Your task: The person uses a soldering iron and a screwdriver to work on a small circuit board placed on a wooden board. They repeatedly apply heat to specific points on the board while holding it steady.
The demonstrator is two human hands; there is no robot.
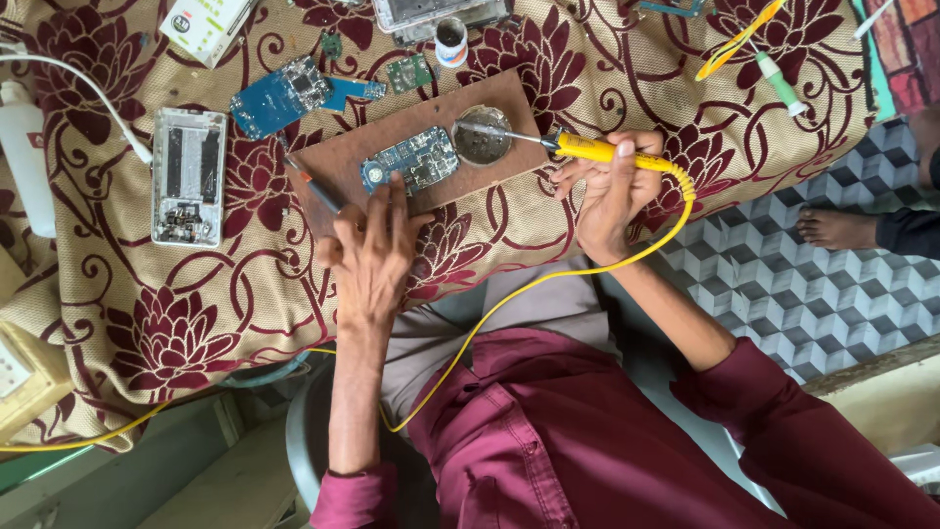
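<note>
My right hand [609,191] grips a yellow-handled soldering iron [597,150]. Its metal tip reaches left over a round metal tin [482,142], and its yellow cord [548,279] trails down across my lap. The tin and a small blue-green circuit board [416,159] sit on a brown wooden board [343,157]. My left hand [372,250] rests at the wooden board's near edge with fingers spread, fingertips touching the circuit board's lower left corner. A thin dark tool [315,186] lies beside my left thumb; whether the thumb holds it is unclear.
On the floral cloth [147,323] lie a blue circuit board [279,95], an opened phone frame [189,174], a small green board [408,72], a small white jar [450,41], a white bottle [24,147] and a green-white pen [780,83]. Another person's bare foot [837,227] stands on the patterned floor at right.
</note>
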